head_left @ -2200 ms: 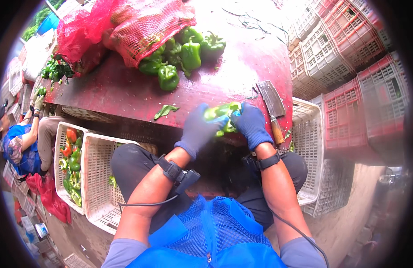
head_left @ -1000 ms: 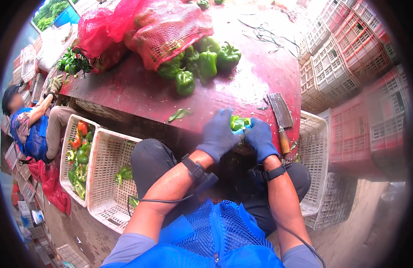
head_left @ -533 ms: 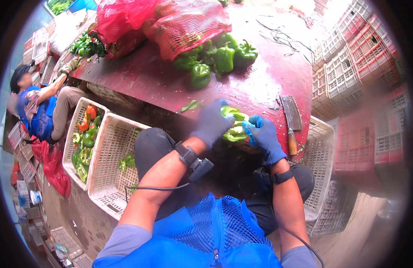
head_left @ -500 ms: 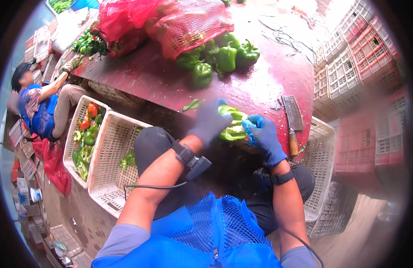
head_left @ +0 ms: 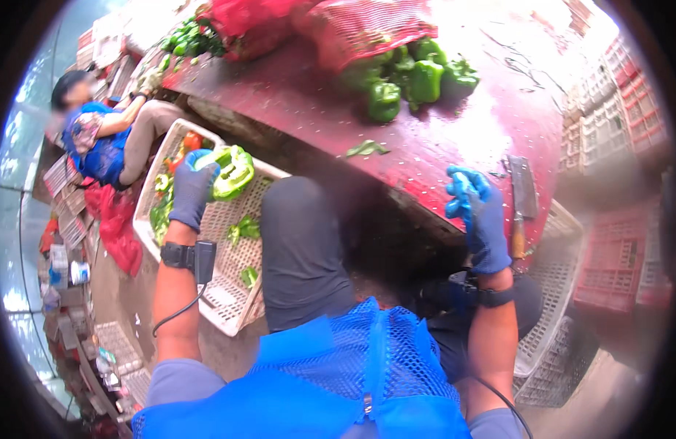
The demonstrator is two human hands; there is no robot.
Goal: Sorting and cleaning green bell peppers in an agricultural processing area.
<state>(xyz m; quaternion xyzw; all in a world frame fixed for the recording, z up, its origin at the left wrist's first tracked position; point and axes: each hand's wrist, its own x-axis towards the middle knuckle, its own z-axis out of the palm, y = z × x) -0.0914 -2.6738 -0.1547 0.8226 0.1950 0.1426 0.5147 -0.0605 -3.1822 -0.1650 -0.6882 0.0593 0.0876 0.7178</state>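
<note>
My left hand (head_left: 191, 189), in a blue glove, is closed on a cut green bell pepper (head_left: 234, 173) with its pale inside showing. That hand is above two white crates at my left: one (head_left: 142, 219) holding red and green peppers, the other (head_left: 224, 298) with a few green pieces. Over the table's near edge, my right hand (head_left: 481, 219), also gloved, has its fingers curled together; whether anything is inside them is hidden. Just right of it, a cleaver (head_left: 524, 189) with a wooden handle lies on the red table (head_left: 455, 139).
Whole green peppers (head_left: 425, 80) spill from a red mesh bag (head_left: 367, 33) on the table. A leaf scrap (head_left: 367, 148) lies near the edge. Crates (head_left: 601, 139) are stacked at right, and another crate (head_left: 546, 293) stands beside my right leg. A co-worker (head_left: 104, 139) sits at far left.
My left hand has carried the cut pepper left, from the table edge to above the crates. My right hand has come off the pepper. The view has shifted left.
</note>
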